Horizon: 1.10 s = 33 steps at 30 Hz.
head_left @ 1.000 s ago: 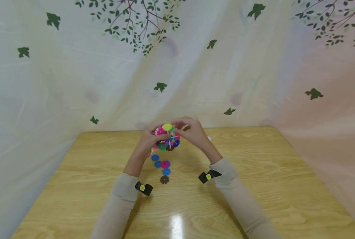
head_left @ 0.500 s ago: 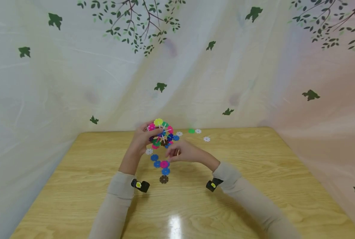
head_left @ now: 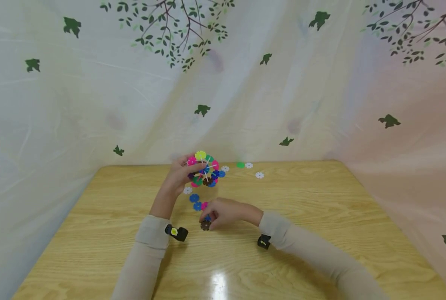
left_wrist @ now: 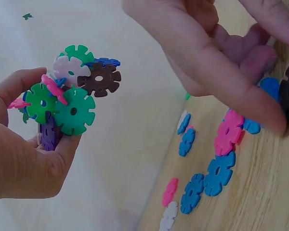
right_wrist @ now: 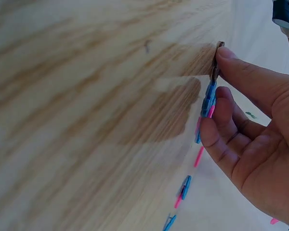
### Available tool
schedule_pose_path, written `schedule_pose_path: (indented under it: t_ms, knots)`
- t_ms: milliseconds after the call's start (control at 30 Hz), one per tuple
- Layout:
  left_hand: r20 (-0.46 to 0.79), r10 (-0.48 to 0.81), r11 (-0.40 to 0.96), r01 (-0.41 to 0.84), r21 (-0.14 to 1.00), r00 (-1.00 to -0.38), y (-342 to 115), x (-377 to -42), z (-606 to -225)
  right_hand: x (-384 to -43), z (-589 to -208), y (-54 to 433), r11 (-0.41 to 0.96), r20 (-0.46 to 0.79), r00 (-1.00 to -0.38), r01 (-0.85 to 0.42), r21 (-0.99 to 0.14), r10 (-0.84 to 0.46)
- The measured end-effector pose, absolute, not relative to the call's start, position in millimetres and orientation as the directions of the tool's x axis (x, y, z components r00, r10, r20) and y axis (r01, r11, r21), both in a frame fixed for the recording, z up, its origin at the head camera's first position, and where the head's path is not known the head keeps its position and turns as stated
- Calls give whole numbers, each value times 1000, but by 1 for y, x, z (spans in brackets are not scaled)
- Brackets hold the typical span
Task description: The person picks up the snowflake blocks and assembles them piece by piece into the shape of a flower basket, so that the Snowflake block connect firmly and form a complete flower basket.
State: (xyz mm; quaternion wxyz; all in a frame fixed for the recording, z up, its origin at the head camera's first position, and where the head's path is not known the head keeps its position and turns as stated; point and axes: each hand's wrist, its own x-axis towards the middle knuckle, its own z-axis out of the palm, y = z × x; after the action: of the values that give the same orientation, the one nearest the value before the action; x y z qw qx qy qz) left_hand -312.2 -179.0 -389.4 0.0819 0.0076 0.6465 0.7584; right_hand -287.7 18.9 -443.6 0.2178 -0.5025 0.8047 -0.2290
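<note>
My left hand [head_left: 176, 177] grips a round cluster of interlocked plastic snowflake discs [left_wrist: 74, 110] in green, pink, brown, purple and other colours, raised above the table. Its thumb lies across the cluster in the head view. Low over the table, my right hand [head_left: 226, 210] has thumb and finger at the edges of a brown snowflake disc [right_wrist: 215, 67], pinching it. That disc still lies at the near end of a row of loose discs. A blue disc [left_wrist: 217, 173] and a pink disc [left_wrist: 229, 132] belong to this row, partly covered by the right hand in the head view.
Toward the table's back edge lie white discs, one of them a white disc [head_left: 259, 175] at the right, and a green disc [head_left: 240, 165]. Another white disc [head_left: 187, 190] is beside the left wrist. A printed curtain [head_left: 245, 104] hangs behind the wooden table [head_left: 320, 233].
My right hand has left the cluster and come down toward me to the brown disc. The left hand, still holding the cluster, shifted slightly left, then stayed nearly still.
</note>
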Motion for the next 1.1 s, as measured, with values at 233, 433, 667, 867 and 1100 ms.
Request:
schedule_pose_path:
  t_ms: [233,433,667,867,1100]
  knots:
    - [-123,144,-140,-143,980,-982,-176,-316,-399,-287,-442,23,399,-121,-423,-668,-628,-898]
    - [-155,160,-115,-175,978,-975,-171,-320,-409,-291,-446,40,366,-74,-472,-567,-738,-879]
    - [-203,187,-133,-229,964,-961,-164,-322,-423,-306,-431,67,327,28,-569,-511,-795,-822]
    - [-190,212,-145,-223,964,-959,-159,-326,-436,-324,-402,81,312,167,-741,-461,-831,-650]
    - [-186,214,-165,-223,961,-959,-152,-327,-445,-339,-391,75,268,309,-857,-438,-858,-412]
